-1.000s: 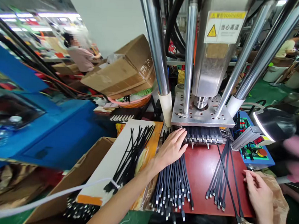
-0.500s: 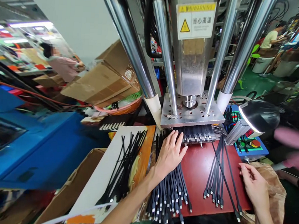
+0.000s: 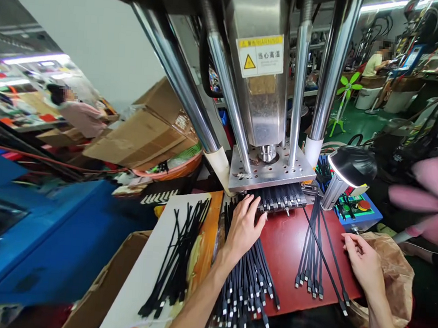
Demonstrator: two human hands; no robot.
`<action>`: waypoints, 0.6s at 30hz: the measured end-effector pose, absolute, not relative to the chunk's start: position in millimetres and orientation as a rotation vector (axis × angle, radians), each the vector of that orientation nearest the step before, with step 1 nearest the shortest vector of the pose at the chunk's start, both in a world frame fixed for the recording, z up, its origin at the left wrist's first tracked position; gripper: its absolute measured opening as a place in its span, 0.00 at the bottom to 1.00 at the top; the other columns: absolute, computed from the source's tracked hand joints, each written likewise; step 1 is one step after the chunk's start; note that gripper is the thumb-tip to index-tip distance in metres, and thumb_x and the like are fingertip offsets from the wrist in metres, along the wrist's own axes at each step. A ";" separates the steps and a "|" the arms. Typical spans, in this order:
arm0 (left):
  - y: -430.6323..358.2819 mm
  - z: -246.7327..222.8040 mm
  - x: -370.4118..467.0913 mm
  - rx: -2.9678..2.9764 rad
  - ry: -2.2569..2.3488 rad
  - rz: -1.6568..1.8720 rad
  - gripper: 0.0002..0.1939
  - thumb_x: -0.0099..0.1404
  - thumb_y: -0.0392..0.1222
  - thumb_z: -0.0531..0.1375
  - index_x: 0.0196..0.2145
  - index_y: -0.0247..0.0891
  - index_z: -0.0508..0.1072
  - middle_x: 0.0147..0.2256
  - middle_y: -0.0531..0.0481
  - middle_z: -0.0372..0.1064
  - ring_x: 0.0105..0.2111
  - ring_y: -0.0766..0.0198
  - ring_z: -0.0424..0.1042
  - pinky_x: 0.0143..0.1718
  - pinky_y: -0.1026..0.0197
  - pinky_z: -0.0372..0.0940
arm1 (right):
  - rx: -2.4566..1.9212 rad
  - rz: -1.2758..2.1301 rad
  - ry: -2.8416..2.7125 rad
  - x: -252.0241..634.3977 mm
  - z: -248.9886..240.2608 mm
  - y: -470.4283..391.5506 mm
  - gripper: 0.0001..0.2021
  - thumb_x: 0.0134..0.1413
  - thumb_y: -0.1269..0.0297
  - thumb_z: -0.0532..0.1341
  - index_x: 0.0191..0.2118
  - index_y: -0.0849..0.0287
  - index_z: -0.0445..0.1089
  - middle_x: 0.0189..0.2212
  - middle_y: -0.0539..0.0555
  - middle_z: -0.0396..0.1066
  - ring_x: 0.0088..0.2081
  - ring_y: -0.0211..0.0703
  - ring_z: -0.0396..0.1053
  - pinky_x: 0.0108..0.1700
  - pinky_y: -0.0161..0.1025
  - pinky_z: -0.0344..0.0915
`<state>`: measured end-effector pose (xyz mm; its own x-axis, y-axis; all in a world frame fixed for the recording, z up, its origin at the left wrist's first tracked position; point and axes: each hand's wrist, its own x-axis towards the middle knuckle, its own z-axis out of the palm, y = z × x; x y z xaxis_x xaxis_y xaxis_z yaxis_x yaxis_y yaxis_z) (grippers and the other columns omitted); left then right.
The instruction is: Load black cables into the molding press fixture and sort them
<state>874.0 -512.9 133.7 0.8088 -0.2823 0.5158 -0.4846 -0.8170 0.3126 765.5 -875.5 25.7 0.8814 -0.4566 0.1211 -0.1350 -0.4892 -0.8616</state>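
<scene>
My left hand [image 3: 243,224], its fingers stretched out, reaches to the left end of a metal fixture [image 3: 281,204] holding a row of black cable connectors. Whether the fingertips touch the fixture, I cannot tell. Beneath that hand and wrist lies a thick bundle of black USB cables [image 3: 246,286], silver plugs toward me. At the red work surface's right edge, my right hand [image 3: 364,261] hovers with loosely bent fingers and nothing visible in them. Several more cables [image 3: 311,260] run from the fixture's right side across the red surface [image 3: 283,253]. The press plate [image 3: 273,170] hangs above the fixture.
Left of the bundle, more black cables [image 3: 178,256] lie on a white board [image 3: 148,259]. A lamp [image 3: 354,166] and a control box [image 3: 361,214] stand at right, near a brown paper bag [image 3: 393,276] and a pink fan [image 3: 430,199]. Steel columns [image 3: 180,81] flank the press.
The view has turned up and to the right, so more of the press top and the fan shows. Both hands stay in nearly the same places beside the fixture and the surface edge.
</scene>
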 end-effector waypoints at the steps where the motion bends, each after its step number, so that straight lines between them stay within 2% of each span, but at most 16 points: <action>1: -509.9 134.1 871.9 2.514 -0.560 0.634 0.22 0.77 0.44 0.59 0.66 0.42 0.69 0.65 0.38 0.69 0.69 0.45 0.67 0.70 0.37 0.66 | -2.071 -0.419 0.422 765.5 26.4 -875.0 0.25 0.67 0.41 0.58 0.49 0.57 0.79 0.34 0.56 0.81 0.36 0.48 0.79 0.43 0.41 0.72; 4: -498.6 135.6 863.7 2.427 -0.521 0.639 0.18 0.77 0.41 0.58 0.62 0.44 0.72 0.64 0.41 0.70 0.67 0.50 0.70 0.69 0.40 0.68 | -2.066 -0.419 0.426 765.6 28.9 -873.7 0.24 0.66 0.41 0.58 0.49 0.56 0.80 0.33 0.55 0.81 0.34 0.47 0.79 0.42 0.40 0.72; 10: -471.9 128.5 849.6 2.361 -0.499 0.656 0.12 0.77 0.39 0.58 0.55 0.43 0.75 0.57 0.42 0.75 0.59 0.53 0.76 0.64 0.43 0.72 | -2.006 -0.389 0.458 765.1 34.1 -871.1 0.24 0.66 0.41 0.59 0.48 0.56 0.79 0.34 0.55 0.80 0.35 0.46 0.77 0.40 0.39 0.70; 14: -465.7 119.9 846.2 2.300 -0.431 0.740 0.10 0.77 0.37 0.57 0.50 0.43 0.76 0.49 0.43 0.78 0.51 0.55 0.79 0.57 0.47 0.76 | -2.025 -0.391 0.489 764.1 38.2 -869.3 0.23 0.66 0.41 0.60 0.48 0.56 0.79 0.33 0.54 0.80 0.36 0.46 0.77 0.42 0.39 0.70; 18: -472.2 115.7 844.5 2.247 -0.398 0.675 0.08 0.77 0.36 0.58 0.48 0.42 0.76 0.45 0.46 0.78 0.43 0.59 0.79 0.47 0.55 0.78 | -2.057 -0.341 0.531 761.5 41.8 -869.0 0.23 0.65 0.40 0.60 0.48 0.55 0.80 0.35 0.54 0.81 0.38 0.47 0.78 0.44 0.40 0.70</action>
<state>844.5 -472.2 115.7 0.8133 -0.0763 0.5768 -0.4677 -0.6754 0.5701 761.5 -869.0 41.8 0.8665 -0.4983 0.0286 -0.2330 -0.4546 -0.8597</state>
